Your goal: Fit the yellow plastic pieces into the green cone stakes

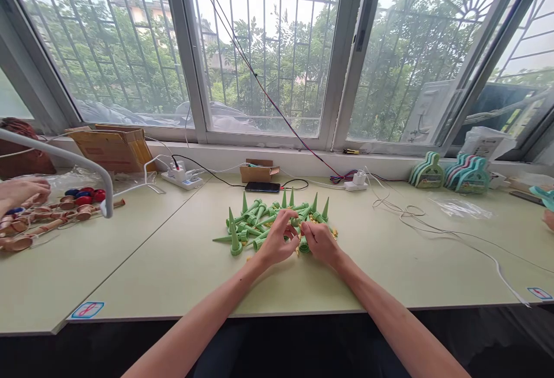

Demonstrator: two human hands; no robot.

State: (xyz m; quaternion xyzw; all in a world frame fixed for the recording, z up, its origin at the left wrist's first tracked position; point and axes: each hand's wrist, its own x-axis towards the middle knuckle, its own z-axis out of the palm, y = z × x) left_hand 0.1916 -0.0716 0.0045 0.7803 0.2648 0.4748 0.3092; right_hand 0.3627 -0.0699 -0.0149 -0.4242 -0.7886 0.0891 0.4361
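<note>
A pile of green plastic cone-shaped spikes [234, 239] lies on the table in front of me, some standing upright on round bases, others on their sides. Small yellow pieces [334, 232] show among and beside them. At the near side of the pile, my left hand [281, 238] is curved, its thumb and fingers apart; a bit of green shows by its fingertips, but I cannot see it being gripped. Close beside it, my right hand [320, 242] is closed, thumb against curled fingers; whatever it pinches is hidden or too small to name.
Behind the pile are a black phone [262, 187] and an open cardboard box [259, 171]. Power strips [182, 179] and loose cables [415, 216] lie around. Another person's hand [26, 191] is by wooden toys [82, 212] at left. Teal-and-pink plastic items [470, 174] stand at right.
</note>
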